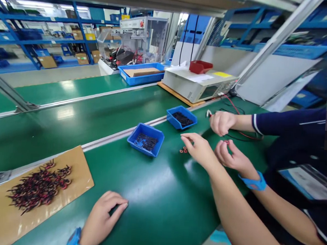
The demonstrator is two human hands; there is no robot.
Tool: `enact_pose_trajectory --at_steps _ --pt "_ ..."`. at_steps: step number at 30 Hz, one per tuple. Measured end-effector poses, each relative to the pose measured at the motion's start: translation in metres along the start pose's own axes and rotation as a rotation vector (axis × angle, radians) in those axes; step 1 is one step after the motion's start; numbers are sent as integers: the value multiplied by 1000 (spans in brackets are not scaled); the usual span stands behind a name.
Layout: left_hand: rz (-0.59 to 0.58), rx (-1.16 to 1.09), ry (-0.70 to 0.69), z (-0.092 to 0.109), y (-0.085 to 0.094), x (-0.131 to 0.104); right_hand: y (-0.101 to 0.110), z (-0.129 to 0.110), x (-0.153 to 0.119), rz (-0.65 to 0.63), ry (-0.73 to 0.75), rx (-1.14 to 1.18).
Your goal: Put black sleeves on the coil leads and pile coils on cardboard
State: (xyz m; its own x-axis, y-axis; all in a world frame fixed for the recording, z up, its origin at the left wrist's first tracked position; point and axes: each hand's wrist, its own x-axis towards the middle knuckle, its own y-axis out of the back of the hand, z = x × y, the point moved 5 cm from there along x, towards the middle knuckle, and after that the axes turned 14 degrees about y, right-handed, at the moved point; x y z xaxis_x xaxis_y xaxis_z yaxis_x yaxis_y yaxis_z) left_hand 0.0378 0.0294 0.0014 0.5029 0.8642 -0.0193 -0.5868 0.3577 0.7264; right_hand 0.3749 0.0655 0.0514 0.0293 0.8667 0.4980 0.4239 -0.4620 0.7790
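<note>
My left hand [103,216], a blue band on its wrist, rests on the green table with its fingers loosely bent and nothing visible in them. My right hand [199,150] reaches over the table at the right, fingers extended and thumb apart, holding nothing I can see. Just beside its thumb lie several small red rings [183,150]. Close by, a co-worker's hand [233,157] pinches a small red piece. The co-worker's other hand [222,122] grips a white-tipped piece, largely hidden by the fingers.
Two blue bins [158,146] [195,121] hold thin black pieces. At the left, a pile of black-and-red parts [39,187] lies on a brown sheet [79,187]. A grey instrument [179,83] with red and black leads stands behind. A metal rail [110,138] crosses the table.
</note>
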Motion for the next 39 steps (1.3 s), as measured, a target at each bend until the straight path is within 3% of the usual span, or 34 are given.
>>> enact_pose_trajectory --at_steps 2,5,10,15,19,24,26,28,29,34,39 --pt "8 11 2 0 -1 1 4 22 -6 -39 -40 -38" --pt "19 28 13 -1 -2 2 -1 34 -20 -111 -83 -63" --pt "24 37 18 0 -2 2 -19 33 -44 -164 -180 -94" --pt "16 43 18 0 -2 3 -36 22 -42 -174 -174 -140" --pt "24 35 35 1 -2 2 -51 -6 -39 -215 -113 -184" --pt "51 44 128 5 -9 10 -59 -78 -52 -345 104 -90" --pt "61 67 162 7 -14 18 -52 -100 -44 -328 204 -55" --pt "55 93 169 9 -18 27 -48 -106 -22 -307 204 -107" --pt "42 98 166 10 -20 31 -53 -103 -9 -366 184 -162" --pt "-14 67 161 9 -25 38 -97 -85 53 -605 242 -165" --pt "51 -151 142 2 -19 35 -126 -83 68 -746 210 -218"
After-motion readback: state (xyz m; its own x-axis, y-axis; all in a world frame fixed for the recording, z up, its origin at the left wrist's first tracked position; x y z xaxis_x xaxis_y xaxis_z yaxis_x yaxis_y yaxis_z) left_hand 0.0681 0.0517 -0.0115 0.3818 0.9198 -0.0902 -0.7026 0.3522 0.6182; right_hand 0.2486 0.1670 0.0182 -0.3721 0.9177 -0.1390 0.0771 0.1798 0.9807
